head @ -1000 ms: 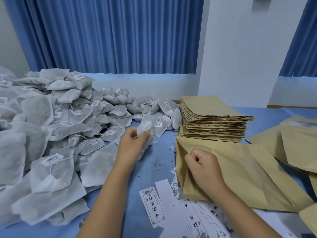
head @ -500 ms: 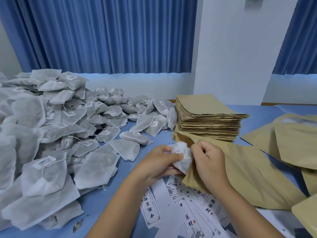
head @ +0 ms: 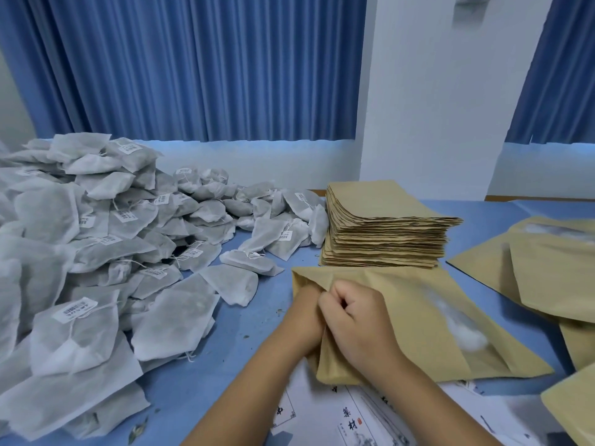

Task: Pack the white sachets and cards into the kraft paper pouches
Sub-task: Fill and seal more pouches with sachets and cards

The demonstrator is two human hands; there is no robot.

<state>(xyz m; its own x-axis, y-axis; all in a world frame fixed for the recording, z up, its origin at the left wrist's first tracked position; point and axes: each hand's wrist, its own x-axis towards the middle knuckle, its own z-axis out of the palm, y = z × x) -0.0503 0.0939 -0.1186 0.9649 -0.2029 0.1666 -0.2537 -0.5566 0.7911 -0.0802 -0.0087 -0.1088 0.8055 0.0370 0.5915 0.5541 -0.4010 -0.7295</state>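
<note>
The flat brown kraft paper pouch lies on the blue counter, right in front of the person. Its long axis runs left to right, with the far-left end as the open mouth and the closed bottom trailing to the near right. The mouth faces the left hand, which is nearer to it and reaches into the opening. Its fingers are hidden under the paper, so I cannot tell whether they grip anything. The right hand sits just beside it, touching, with its fingers curled and pinching the upper lip of the mouth to hold it open. A soft white lump shows through the pouch's clear window, deep toward the bottom; it is probably a sachet.

The heap of white fabric sachets spreads across the left side of the counter, on the mouth's side. White printed cards lie at the near edge, partly under the pouch. A neat stack of empty kraft pouches stands just behind it, and further kraft pouches lie to the right.

A card probably comes next, fed in from the left along the long axis.
</note>
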